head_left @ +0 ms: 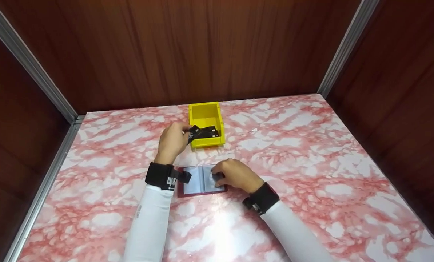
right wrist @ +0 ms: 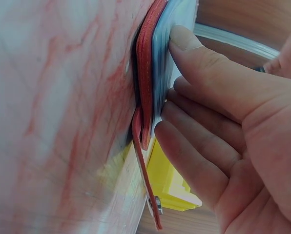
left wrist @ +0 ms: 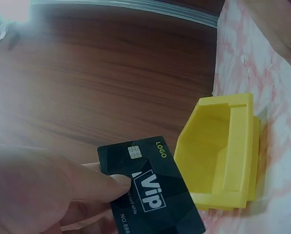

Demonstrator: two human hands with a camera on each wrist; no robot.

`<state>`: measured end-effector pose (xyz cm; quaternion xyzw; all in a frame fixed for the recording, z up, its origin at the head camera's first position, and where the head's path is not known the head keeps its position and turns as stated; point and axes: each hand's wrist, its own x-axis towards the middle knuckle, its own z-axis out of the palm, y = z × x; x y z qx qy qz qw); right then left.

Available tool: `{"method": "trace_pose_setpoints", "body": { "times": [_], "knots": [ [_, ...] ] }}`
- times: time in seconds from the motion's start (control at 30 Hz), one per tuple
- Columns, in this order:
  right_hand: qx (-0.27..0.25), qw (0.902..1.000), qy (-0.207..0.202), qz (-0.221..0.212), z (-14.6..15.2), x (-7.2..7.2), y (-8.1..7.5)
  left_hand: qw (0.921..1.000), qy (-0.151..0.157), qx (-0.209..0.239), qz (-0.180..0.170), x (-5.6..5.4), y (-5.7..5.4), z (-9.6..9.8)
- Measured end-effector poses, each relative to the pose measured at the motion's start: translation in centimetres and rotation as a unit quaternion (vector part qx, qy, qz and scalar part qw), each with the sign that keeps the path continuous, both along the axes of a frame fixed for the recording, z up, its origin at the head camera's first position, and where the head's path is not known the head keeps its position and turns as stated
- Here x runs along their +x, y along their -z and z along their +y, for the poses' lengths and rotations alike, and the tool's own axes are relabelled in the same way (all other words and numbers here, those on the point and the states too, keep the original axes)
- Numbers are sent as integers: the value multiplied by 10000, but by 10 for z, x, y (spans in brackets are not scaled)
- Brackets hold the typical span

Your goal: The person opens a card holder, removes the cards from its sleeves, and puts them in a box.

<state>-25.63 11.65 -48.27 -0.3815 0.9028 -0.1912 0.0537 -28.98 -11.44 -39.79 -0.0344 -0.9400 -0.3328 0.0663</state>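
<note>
"Pinching the black VIP card (left wrist: 157,192), the left hand (head_left: 173,140) lays its thumb across the printed face. What might spoil that?"

"The hold is near one edge, so the far end juts past the fingertips, towards the yellow bin (head_left: 207,143) just to that hand's right. A knock on the bin's rim could twist the card loose."

"And the dark cards (head_left: 208,131) right of those fingertips?"

"The head view shows them at the bin's near end. I can't tell whether the pinched one touches them; if it does, it could drag another along."

"What about the right hand (head_left: 238,174)?"

"Beneath its fingers lies the right page of the small red card holder (head_left: 192,180), which is opened out flat. The thumb touches the clear sleeves (right wrist: 161,73) and the other fingers bend loosely, but I can't tell whether a leaf is pinched between them."

"So the trouble there?"

"Thin sleeves tend to cling, I'd guess. A thumb catching several at once could crease them, and a sideways push might skid the holder. The snap strap (right wrist: 144,173), sticking out beside the lowest fingertip, could snag too."
</note>
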Motion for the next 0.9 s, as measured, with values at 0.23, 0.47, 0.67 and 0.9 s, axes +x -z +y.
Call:
{"method": "trace_pose_setpoints", "body": {
  "times": [0.23,0.47,0.67,0.9],
  "knots": [
    [49,10000,-4,19,0,1,1,9982,125,-433,387,-17,-5,22],
    [-74,9995,-186,252,0,2,1,9912,132,-1134,666,-39,1,47],
    [-91,9991,-243,333,0,3,2,9826,95,-1572,982,-51,15,60],
    [-17,9997,-59,237,2,2,0,9750,172,-1827,1249,-58,41,69]
  ]
}}
